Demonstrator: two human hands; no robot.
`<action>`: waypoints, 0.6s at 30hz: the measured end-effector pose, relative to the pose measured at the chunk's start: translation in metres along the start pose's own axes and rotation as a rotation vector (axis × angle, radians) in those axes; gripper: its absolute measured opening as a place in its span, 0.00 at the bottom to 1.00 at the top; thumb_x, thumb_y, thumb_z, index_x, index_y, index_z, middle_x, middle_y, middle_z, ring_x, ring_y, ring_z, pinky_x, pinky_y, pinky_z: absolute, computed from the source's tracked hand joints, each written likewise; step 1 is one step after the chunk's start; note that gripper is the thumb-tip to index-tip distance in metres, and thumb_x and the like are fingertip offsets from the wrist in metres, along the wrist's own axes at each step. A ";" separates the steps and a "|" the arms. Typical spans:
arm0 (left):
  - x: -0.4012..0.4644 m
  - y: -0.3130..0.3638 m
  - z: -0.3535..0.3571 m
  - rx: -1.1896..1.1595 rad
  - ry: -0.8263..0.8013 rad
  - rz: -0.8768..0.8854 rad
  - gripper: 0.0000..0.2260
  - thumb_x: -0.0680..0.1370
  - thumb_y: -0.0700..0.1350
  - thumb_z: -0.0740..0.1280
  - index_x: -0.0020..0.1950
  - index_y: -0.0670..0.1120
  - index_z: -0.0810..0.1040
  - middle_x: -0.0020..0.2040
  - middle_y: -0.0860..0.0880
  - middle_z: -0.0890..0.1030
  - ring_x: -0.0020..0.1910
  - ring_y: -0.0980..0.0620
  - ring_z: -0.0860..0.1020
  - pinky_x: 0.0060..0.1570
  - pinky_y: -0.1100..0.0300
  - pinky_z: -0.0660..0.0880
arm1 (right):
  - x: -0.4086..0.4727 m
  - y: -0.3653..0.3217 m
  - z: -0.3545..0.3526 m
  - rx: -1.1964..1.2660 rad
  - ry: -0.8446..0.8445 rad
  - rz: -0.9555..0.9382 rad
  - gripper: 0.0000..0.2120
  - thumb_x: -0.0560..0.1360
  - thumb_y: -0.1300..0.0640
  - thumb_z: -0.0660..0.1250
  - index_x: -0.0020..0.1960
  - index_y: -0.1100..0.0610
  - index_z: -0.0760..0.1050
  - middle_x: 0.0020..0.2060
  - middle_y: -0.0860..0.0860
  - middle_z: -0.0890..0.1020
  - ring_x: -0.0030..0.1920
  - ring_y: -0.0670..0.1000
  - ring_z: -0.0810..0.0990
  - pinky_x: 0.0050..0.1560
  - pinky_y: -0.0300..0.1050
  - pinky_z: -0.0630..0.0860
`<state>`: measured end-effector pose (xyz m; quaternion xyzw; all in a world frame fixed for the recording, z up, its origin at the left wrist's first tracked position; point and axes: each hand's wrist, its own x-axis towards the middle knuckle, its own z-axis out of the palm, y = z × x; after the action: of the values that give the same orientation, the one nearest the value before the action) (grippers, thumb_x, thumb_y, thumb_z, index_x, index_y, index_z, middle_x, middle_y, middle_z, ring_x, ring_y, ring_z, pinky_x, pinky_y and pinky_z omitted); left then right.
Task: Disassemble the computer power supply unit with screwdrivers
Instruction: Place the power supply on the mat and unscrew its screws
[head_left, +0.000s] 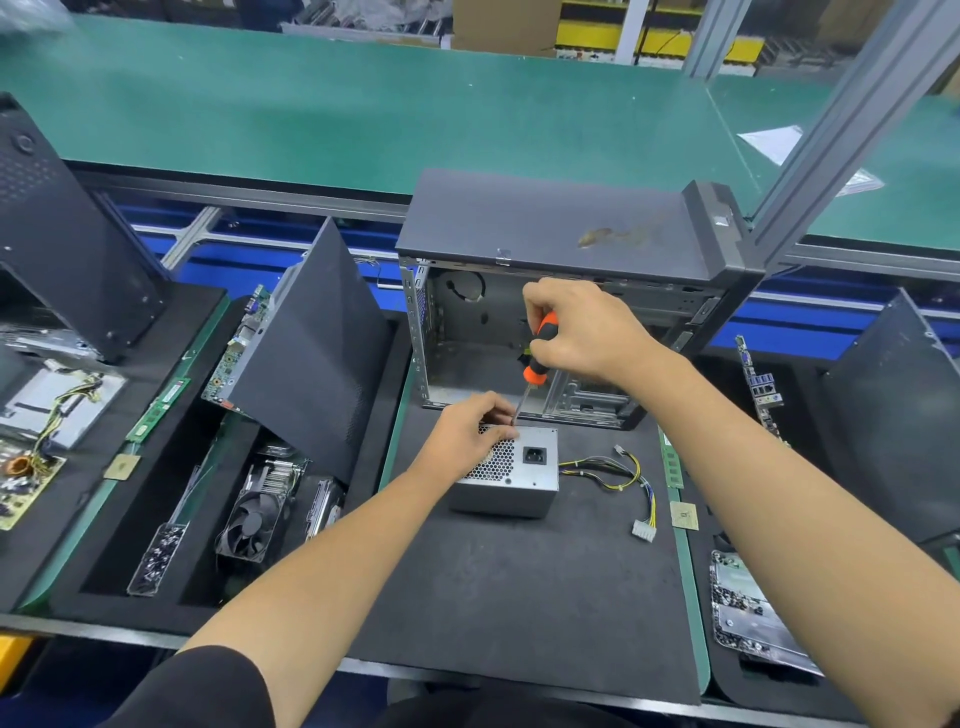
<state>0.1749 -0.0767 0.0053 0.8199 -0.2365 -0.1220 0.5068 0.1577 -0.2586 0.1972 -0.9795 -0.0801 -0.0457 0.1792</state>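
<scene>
Black foam matting (519, 582) covers your bench, and the silver power supply unit (511, 475) sits on it just in front of the open computer case (561, 291). Your left hand (462, 431) rests on its top far edge, fingers curled by the screwdriver tip. Your right hand (587, 327) grips the orange-and-black screwdriver (537, 358), held nearly upright over that edge.
</scene>
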 end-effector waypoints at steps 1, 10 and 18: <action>0.000 0.000 0.000 0.002 -0.001 -0.001 0.10 0.74 0.43 0.78 0.50 0.54 0.81 0.45 0.59 0.84 0.49 0.62 0.83 0.53 0.69 0.77 | 0.001 -0.001 0.000 0.002 -0.005 -0.002 0.09 0.64 0.56 0.68 0.40 0.51 0.69 0.39 0.45 0.75 0.43 0.53 0.74 0.35 0.44 0.65; 0.000 -0.002 0.000 0.069 0.023 0.045 0.06 0.75 0.45 0.77 0.50 0.48 0.83 0.46 0.57 0.84 0.48 0.61 0.81 0.51 0.71 0.74 | 0.006 -0.004 0.005 -0.028 -0.045 -0.016 0.09 0.64 0.56 0.68 0.39 0.50 0.68 0.39 0.44 0.74 0.44 0.53 0.75 0.34 0.43 0.64; 0.000 -0.003 0.001 0.066 0.047 0.063 0.07 0.75 0.44 0.77 0.50 0.47 0.84 0.46 0.56 0.85 0.48 0.60 0.82 0.53 0.68 0.76 | 0.013 -0.017 0.002 -0.146 -0.142 -0.094 0.10 0.64 0.56 0.70 0.41 0.48 0.70 0.40 0.43 0.72 0.43 0.50 0.74 0.33 0.43 0.62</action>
<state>0.1752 -0.0767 0.0022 0.8310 -0.2542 -0.0786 0.4885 0.1674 -0.2407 0.2025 -0.9858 -0.1350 0.0095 0.0990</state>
